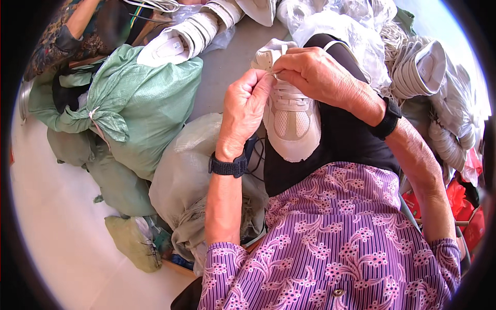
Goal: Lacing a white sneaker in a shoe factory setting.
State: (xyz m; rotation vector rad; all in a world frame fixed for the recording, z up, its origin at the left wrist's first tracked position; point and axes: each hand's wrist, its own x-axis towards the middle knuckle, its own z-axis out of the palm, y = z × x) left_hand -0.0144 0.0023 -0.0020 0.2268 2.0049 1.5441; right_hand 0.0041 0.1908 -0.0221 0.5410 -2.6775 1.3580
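Observation:
A white sneaker (293, 142) with beige mesh panels rests on my lap, its toe pointing back at me. Part of its white shoelace (291, 99) crosses the tongue in several rows. Over the upper eyelets, my left hand (244, 106) and my right hand (323, 75) meet, thumbs and fingertips pinched together on the lace. The exact bit of lace between the fingertips is small and partly covered by the fingers. A loose white strand curves over my dark trouser leg (341, 121), to the right of my right hand.
Green tied sacks (142, 98) and a pale sack (183, 137) stand on the left. Stacked white shoe uppers (194, 36) lie behind them, with another stack (421, 72) at right near a bundle of white laces (392, 44) and plastic bags (336, 28). Another person's arm (81, 18) shows at upper left.

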